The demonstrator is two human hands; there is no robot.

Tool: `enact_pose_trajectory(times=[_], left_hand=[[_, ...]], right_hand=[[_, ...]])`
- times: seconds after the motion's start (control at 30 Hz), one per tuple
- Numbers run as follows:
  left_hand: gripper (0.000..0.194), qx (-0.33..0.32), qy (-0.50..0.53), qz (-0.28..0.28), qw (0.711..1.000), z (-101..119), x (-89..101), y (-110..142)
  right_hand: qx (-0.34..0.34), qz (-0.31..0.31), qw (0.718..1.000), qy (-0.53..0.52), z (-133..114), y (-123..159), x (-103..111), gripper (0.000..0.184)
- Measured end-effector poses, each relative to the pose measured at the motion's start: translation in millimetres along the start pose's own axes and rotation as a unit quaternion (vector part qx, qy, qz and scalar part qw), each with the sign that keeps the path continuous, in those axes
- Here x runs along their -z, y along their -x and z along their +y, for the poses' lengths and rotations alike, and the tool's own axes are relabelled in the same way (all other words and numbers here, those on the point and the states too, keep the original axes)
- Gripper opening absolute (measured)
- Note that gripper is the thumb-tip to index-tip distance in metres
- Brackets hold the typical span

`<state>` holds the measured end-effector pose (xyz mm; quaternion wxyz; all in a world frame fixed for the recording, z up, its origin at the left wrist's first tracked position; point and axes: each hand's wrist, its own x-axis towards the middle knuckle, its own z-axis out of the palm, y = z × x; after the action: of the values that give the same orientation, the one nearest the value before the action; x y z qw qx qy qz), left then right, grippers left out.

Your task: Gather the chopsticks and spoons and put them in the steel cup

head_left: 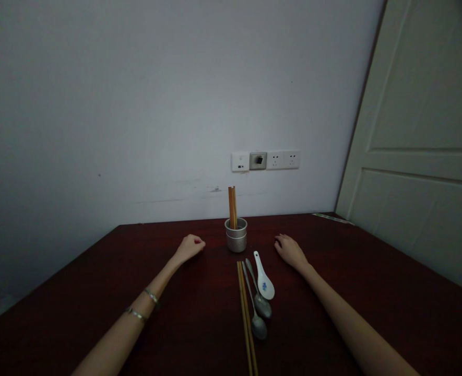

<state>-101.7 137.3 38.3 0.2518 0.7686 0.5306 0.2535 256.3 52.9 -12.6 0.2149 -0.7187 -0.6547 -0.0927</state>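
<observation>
My left hand point(190, 246) rests on the table to the left of a metal cup point(236, 243), its fingers curled in with nothing seen in them. Several wooden chopsticks point(233, 204) stand upright in the cup. On the cup's other side my right hand point(289, 251) lies palm down on the tabletop, fingers loosely stretched and slightly apart. Between my forearms lie a pair of chopsticks point(245, 313), a long-handled metal spoon point(259, 328), a second metal spoon point(262, 307) and a white soup spoon point(266, 288) with a blue pattern. Neither hand touches them.
The dark red table point(199, 324) meets a pale wall point(156, 104) at its back edge. Wall sockets point(283, 160) sit above the cup. A pale panelled door point(422, 209) borders the right side, and a thin strip point(332, 218) lies at the back right corner.
</observation>
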Motion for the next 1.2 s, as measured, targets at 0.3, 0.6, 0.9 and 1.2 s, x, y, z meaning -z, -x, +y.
enact_pose_trajectory(times=[0.3, 0.6, 0.9, 1.2], left_hand=[[0.028, -0.026, -0.058, -0.171, 0.983, 79.1, -31.7, 65.6], [0.024, -0.013, -0.178, -0.172, 0.969, 112.3, -49.9, 86.4], [0.026, -0.021, -0.214, -0.145, 0.966, 111.9, -61.9, 83.3], [0.033, -0.042, -0.253, -0.115, 0.96, 108.7, -74.2, 81.3]], right_hand=[[0.002, -0.001, 1.0, -0.005, 0.8, 0.4, 0.3, 0.039], [0.004, 0.003, 1.0, -0.002, -1.0, 1.9, 2.1, 0.038], [0.005, 0.005, 1.0, 0.011, 0.0, 1.0, 0.7, 0.038], [0.001, -0.002, 1.0, -0.019, 0.2, 1.9, 1.4, 0.04]])
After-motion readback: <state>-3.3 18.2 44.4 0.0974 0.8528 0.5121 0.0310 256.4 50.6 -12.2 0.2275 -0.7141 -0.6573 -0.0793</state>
